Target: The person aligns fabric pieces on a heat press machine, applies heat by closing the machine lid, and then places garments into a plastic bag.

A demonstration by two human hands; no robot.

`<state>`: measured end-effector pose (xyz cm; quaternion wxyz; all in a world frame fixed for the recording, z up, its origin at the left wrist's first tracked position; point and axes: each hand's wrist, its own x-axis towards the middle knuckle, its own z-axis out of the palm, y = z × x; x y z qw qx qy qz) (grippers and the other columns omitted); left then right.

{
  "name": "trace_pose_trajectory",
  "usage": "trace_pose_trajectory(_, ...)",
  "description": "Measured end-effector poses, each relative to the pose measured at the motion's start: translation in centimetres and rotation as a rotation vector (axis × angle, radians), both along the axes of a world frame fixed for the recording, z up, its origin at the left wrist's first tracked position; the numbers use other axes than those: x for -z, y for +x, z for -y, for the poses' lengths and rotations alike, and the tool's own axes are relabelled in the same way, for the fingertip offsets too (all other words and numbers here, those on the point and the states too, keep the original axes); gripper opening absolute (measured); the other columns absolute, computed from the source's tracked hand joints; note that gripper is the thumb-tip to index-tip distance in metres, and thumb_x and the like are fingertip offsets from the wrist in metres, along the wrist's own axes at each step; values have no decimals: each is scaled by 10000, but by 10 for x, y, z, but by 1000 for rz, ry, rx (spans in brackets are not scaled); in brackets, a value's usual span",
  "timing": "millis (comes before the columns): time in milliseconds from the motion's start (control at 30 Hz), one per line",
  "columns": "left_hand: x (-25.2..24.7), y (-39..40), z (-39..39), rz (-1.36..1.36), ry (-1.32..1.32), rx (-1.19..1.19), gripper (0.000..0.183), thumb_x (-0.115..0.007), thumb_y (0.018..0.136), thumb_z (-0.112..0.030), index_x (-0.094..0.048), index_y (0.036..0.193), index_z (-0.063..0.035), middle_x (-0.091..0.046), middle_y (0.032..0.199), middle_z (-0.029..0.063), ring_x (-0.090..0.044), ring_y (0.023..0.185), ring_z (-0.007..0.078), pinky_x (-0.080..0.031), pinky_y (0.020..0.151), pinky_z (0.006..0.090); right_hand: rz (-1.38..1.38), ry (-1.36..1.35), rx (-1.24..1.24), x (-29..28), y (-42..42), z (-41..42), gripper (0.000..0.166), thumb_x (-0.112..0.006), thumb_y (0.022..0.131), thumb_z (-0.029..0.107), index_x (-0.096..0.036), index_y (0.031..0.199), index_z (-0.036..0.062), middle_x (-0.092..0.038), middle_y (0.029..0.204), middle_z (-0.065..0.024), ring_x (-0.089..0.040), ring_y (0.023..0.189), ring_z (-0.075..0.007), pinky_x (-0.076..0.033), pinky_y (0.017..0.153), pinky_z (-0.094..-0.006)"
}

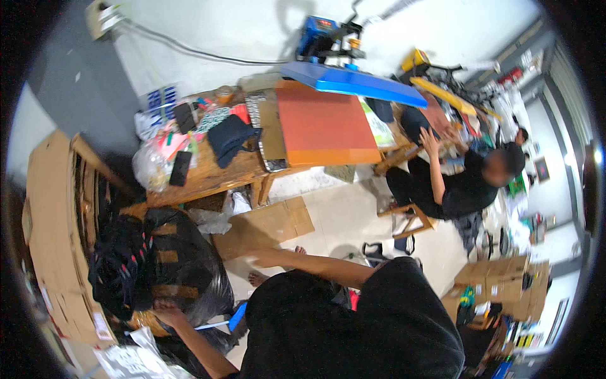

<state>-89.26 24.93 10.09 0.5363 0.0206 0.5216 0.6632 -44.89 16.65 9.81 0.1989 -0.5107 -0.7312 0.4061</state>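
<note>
My left hand (pixel 169 312), fingers curled, is at the lower left against a black plastic-wrapped bundle (pixel 189 265) with strips of brown tape. Whether it grips the plastic cannot be made out. Beside it on the bundle's far side lies a dark bag or cloth heap (pixel 120 265) with red details. My right hand (pixel 258 258) is blurred by motion over the floor, in front of a flattened cardboard sheet (pixel 270 225). Nothing can be clearly seen in it. A white stick with a blue piece (pixel 237 316) is close to my left forearm.
A wooden table (pixel 227 177) bears a dark cap (pixel 232 137), phones (pixel 180 168) and a blue heat press (pixel 360 85) with an orange pad (pixel 326 123). To the right, a seated person (pixel 464 184) touches another dark cap (pixel 414 124). Cardboard boxes (pixel 61 237) stand left.
</note>
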Motion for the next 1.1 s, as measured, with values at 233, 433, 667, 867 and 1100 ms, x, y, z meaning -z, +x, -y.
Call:
trace_pose_trajectory(233, 48, 179, 52, 236, -139, 664, 260, -504, 992, -363, -570, 857, -151, -538, 738, -20, -499, 623, 101, -412, 520, 253, 924, -350, 417, 61, 290, 333, 324, -663, 846, 387, -706, 1008, 110, -695, 996, -138, -669, 886, -285, -528, 805, -387)
trace_pose_trajectory(433, -38, 395, 42, -285, -181, 1284, 251, -545, 981, -343, -609, 932, -105, -634, 809, 25, -585, 713, 139, -469, 648, 304, -628, -546, 1484, 48, 312, 329, 310, -620, 900, 242, -641, 1168, 88, -710, 1079, -85, -686, 942, -200, -522, 741, -355)
trace_pose_trajectory(667, 7, 589, 68, -448, -3, 1554, 276, -527, 980, -306, -625, 1017, -51, -680, 865, 66, -636, 772, 152, -487, 679, 307, -1254, -222, 1511, 0, 476, 222, 374, -556, 982, 268, -532, 1250, 8, -636, 1194, -152, -623, 1091, -254, -488, 979, -397)
trace_pose_trajectory(867, 8, 662, 144, -1046, 130, 1933, 324, -542, 954, -281, -631, 1148, -37, -692, 1058, 183, -669, 1005, 322, -515, 863, 398, -1537, 168, 1392, -49, 696, 113, 459, -494, 1005, 384, -438, 1287, 26, -470, 1379, -175, -458, 1275, -269, -351, 1079, -400)
trace_pose_trajectory(1100, 63, 619, 184, -989, -127, 1581, 365, -517, 960, -301, -645, 1090, 15, -696, 999, 204, -688, 904, 326, -535, 804, 406, -1416, 45, 1689, 31, 917, 8, 572, -573, 922, 508, -515, 1291, 76, -552, 1230, -85, -541, 1083, -261, -428, 968, -412)
